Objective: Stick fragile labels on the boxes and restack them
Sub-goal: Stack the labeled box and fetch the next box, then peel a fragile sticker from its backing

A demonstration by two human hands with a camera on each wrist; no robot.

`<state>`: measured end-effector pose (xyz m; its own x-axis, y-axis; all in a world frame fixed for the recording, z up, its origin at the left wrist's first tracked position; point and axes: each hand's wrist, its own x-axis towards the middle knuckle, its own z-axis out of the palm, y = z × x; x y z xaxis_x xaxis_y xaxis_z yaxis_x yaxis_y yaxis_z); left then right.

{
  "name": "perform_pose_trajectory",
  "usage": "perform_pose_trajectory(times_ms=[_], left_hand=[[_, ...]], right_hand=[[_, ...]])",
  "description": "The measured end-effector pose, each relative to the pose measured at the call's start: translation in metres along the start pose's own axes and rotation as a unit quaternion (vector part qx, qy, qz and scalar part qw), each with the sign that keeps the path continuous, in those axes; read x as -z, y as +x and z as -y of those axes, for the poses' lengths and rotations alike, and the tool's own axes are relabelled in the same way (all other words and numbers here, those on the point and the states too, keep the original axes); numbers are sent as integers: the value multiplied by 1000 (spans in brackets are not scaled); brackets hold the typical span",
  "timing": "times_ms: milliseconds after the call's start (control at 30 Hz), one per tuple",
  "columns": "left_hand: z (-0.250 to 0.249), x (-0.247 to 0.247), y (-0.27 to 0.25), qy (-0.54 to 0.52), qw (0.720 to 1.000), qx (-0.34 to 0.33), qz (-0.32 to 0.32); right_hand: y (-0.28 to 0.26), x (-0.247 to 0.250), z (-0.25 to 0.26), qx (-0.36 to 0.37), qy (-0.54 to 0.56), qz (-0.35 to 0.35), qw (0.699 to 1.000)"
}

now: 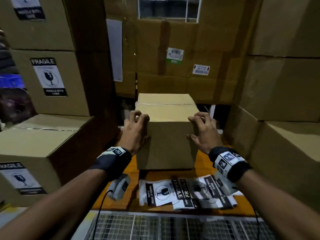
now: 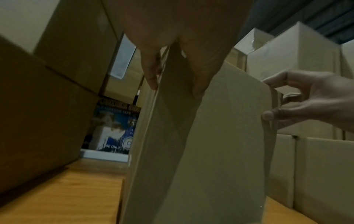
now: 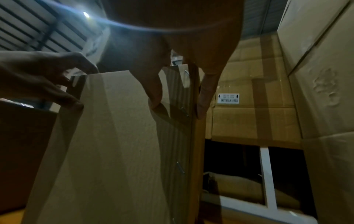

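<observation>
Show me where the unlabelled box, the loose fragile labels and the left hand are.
unlabelled box (image 1: 168, 144): head view, bare front face.
loose fragile labels (image 1: 161, 192): head view, the leftmost sheet's glass symbol.
left hand (image 1: 135, 131): head view, back of the hand.

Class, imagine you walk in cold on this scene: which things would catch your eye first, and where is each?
First, the plain cardboard box standing on the wooden table, gripped at its upper front corners by the left hand and the right hand. Next, the loose heap of black-and-white fragile labels lying on the table just in front of it. Then the labelled boxes stacked at left.
</observation>
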<state>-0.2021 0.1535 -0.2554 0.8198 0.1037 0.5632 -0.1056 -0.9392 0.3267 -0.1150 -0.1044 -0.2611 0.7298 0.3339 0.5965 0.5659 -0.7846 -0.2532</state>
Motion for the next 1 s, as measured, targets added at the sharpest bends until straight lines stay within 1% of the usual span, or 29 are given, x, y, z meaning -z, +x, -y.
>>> perform_pose_trajectory(times_ms=[133,300,400,500,600,633,700,733,767,800,833,867,900,933,967,1000], left_hand=[[32,-28,8,-5,999,24,37],[57,-49,16,-9,998,32,58],[65,-55,25,-12,998,40,56],[71,-56,33,-16,997,44,67],[71,-52,34,5,996,27,80],[72,-51,31,21,996,24,82],[71,-47,20,56,996,32,66],[70,-44,11,73,996,30,45],[66,-43,1,87,996,18,25],[63,-42,-13,100,995,-3,14],[59,-42,-28,113,993,-29,25],[57,-44,-43,124,989,-53,64],[55,-47,-60,135,980,-74,126],[57,-52,-76,146,965,-93,195],[61,-59,-93,156,948,-111,254],[66,-65,-106,163,933,-127,294]], right_hand=[[8,-40,2,-25,-15,26,999],[16,-64,5,-45,-25,57,997],[25,-69,7,-45,-29,64,997],[34,-69,7,-37,-38,92,994],[36,-63,7,-30,-56,120,991],[34,-60,10,-30,-75,112,990],[24,-55,19,-25,-122,55,991],[15,-54,24,-5,-132,21,991],[5,-56,31,28,-129,4,991],[-8,-61,37,68,-115,13,991],[-22,-70,42,107,-93,51,989],[-37,-82,47,138,-67,108,982],[-52,-93,52,161,-45,173,971],[-65,-105,56,179,-32,235,955],[-77,-115,60,194,-25,285,938],[-87,-124,63,204,-22,324,924]])
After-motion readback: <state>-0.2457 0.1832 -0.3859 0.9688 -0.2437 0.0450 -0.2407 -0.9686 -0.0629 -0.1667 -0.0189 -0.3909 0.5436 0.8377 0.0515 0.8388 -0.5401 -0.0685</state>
